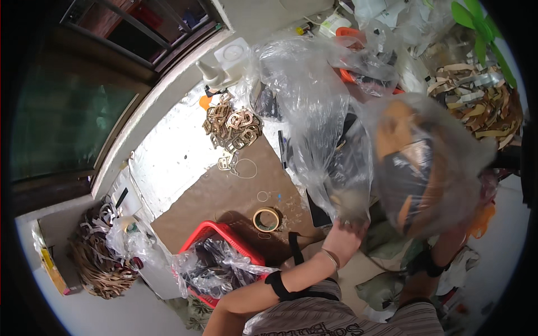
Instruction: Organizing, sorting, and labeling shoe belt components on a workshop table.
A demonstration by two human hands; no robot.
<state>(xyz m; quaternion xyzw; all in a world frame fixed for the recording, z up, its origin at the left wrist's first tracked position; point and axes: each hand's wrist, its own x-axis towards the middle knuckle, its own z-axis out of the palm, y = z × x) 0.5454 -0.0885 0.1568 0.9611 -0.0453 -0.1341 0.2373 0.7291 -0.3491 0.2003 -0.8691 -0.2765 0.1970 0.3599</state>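
Head view: left grip [344, 238] closed around a clear bag [316, 112]; right grip [455, 235] too blurred to tell.

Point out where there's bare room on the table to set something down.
White tabletop, mostly bare, between sill and buckles; brown sheet left of the tape, beyond the red basket. The upper right is crowded with clear bags and strap scraps.

Long clear plastic bag [314, 106]: crumpled, glossy, near end bunched narrow, body spreading away to the far side. Dark contents [347, 159] show through its nearer half. Second clear bag [457, 145]: rounded, bulging, just right of the first, outline blurred. Tan and black pieces [412, 159] inside; kind unclear.
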